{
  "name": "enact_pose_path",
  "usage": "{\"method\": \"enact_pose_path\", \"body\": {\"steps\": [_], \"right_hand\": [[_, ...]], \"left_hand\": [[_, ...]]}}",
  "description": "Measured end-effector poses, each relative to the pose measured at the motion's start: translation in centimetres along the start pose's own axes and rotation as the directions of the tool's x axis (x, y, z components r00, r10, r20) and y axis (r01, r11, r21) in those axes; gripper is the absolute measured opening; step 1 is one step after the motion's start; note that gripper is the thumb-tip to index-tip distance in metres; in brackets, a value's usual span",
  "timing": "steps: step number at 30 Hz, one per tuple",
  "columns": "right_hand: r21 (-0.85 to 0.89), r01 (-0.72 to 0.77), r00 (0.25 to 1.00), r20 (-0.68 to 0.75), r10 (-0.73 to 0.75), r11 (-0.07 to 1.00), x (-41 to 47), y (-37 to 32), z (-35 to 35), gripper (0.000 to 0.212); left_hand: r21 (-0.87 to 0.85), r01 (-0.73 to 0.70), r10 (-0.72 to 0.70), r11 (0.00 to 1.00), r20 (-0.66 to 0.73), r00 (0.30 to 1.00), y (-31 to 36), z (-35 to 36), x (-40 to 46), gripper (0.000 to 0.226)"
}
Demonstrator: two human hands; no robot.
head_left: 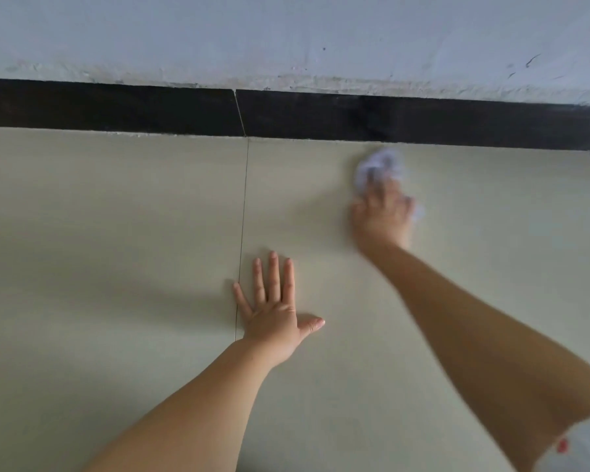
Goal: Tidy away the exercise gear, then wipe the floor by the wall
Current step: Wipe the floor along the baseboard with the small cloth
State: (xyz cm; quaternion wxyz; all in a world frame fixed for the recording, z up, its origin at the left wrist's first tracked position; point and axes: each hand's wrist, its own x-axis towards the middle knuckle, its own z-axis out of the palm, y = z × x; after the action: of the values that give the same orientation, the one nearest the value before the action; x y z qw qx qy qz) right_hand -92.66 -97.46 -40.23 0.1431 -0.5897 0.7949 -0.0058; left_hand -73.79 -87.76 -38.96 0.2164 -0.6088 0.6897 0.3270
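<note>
Wiping is under way, so you look to be in the second half of the job: no exercise gear shows anywhere in view, which suggests the tidying is done, though that is a judgement from this patch of floor alone. Your right hand is blurred, fingers curled round a crumpled white cloth, pressing it to the tile at the far right, touching or just short of the dark skirting board under the pale wall. Your left hand lies flat on the floor nearer you, fingers spread wide, holding nothing, bracing beside the tile joint. Left of that joint the strip along the wall probably remains to be wiped.
</note>
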Motion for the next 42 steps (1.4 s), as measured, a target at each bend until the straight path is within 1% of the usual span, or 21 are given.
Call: {"method": "enact_pose_path", "body": {"steps": [1,3,5,6,8,10,11,13,15,17,19,22,25,28,30,32,34,37,39,40,42], "right_hand": [[-0.013,0.199,0.978,0.074,-0.197,0.98,-0.8,-3.3,0.8,0.06],[0.005,0.478,0.856,0.223,-0.467,0.878,-1.9,-7.5,1.3,0.055],[-0.012,0.563,0.801,0.254,-0.542,0.826,-0.8,-6.6,0.7,0.054],[-0.023,0.538,0.823,0.229,-0.52,0.842,0.0,-4.4,0.1,0.053],[-0.02,0.343,0.929,0.152,-0.336,0.939,1.0,2.2,-0.9,0.053],[-0.027,0.036,0.996,0.081,-0.033,0.999,1.2,10.9,-2.4,0.055],[-0.023,-0.154,0.985,0.081,0.155,0.988,1.0,15.4,-3.5,0.056],[-0.002,-0.491,0.862,0.145,0.486,0.871,0.2,23.6,-5.7,0.056],[0.016,-0.623,0.77,0.189,0.609,0.782,-1.1,27.0,-6.4,0.052],[0.052,-0.63,0.772,0.149,0.618,0.775,-2.8,24.4,-5.2,0.053],[0.053,-0.487,0.872,0.09,0.481,0.872,-5.2,18.3,-3.2,0.056],[0.04,-0.067,0.995,0.074,0.064,0.997,-10.2,7.7,0.6,0.062],[0.045,0.325,0.932,0.153,-0.328,0.945,-15.1,1.3,3.0,0.06],[0.03,0.512,0.837,0.207,-0.506,0.859,-15.2,3.5,2.2,0.059],[0.039,0.338,0.925,0.168,-0.34,0.94,-14.4,8.8,1.2,0.064],[0.018,0.003,0.995,0.098,-0.005,1.0,-13.9,15.5,-0.1,0.063],[-0.003,-0.254,0.961,0.112,0.252,0.967,-13.6,22.3,-1.8,0.06],[0.04,-0.558,0.813,0.227,0.536,0.829,-11.8,27.5,-3.8,0.069],[0.047,-0.609,0.779,0.219,0.587,0.792,-11.4,24.7,-3.3,0.073],[0.027,-0.554,0.819,0.196,0.539,0.832,-12.0,21.8,-2.3,0.07],[-0.001,-0.255,0.958,0.14,0.252,0.967,-14.7,14.3,0.4,0.068]], "left_hand": [[0.004,0.006,-0.006,1.0,0.001,1.0,0.0,-0.1,0.0,0.108],[0.02,0.021,-0.021,1.0,-0.003,1.0,0.1,-0.2,-0.1,0.109],[0.029,0.024,-0.024,0.999,-0.01,1.0,0.2,-0.3,-0.1,0.109],[0.028,0.021,-0.021,0.999,-0.012,1.0,0.1,-0.2,0.0,0.109],[0.015,0.01,-0.009,1.0,-0.014,1.0,0.0,-0.1,0.1,0.107],[0.009,0.007,-0.007,1.0,-0.013,1.0,-0.1,0.1,0.2,0.107],[0.014,0.009,-0.009,1.0,-0.011,1.0,-0.2,0.2,0.2,0.106],[0.019,0.007,-0.006,1.0,-0.015,1.0,-0.2,0.3,0.2,0.106],[0.021,0.003,-0.003,1.0,-0.028,1.0,-0.2,0.4,0.4,0.106],[0.025,0.005,-0.005,1.0,-0.025,1.0,-0.2,0.3,0.5,0.107],[0.022,0.01,-0.009,1.0,-0.018,1.0,-0.1,0.3,0.4,0.109],[0.025,0.011,-0.01,1.0,-0.04,0.999,-0.1,0.3,0.4,0.111],[0.041,0.008,-0.006,0.999,-0.064,0.998,0.0,0.2,0.2,0.117],[0.047,0.004,-0.001,0.999,-0.066,0.998,-0.2,-0.2,0.3,0.126],[0.063,-0.007,0.011,0.998,-0.066,0.998,-0.3,-0.1,0.2,0.128],[0.059,-0.014,0.018,0.998,-0.077,0.997,-0.5,0.2,0.2,0.128],[0.06,-0.019,0.024,0.998,-0.083,0.996,-0.5,0.2,0.3,0.128],[0.065,-0.013,0.019,0.998,-0.092,0.996,-0.4,0.4,0.4,0.129],[0.06,-0.014,0.019,0.998,-0.083,0.996,-0.4,0.2,0.3,0.129],[0.06,-0.017,0.022,0.998,-0.075,0.997,-0.4,0.2,0.2,0.129],[0.065,-0.025,0.03,0.998,-0.068,0.997,-0.5,0.1,0.2,0.126]]}}
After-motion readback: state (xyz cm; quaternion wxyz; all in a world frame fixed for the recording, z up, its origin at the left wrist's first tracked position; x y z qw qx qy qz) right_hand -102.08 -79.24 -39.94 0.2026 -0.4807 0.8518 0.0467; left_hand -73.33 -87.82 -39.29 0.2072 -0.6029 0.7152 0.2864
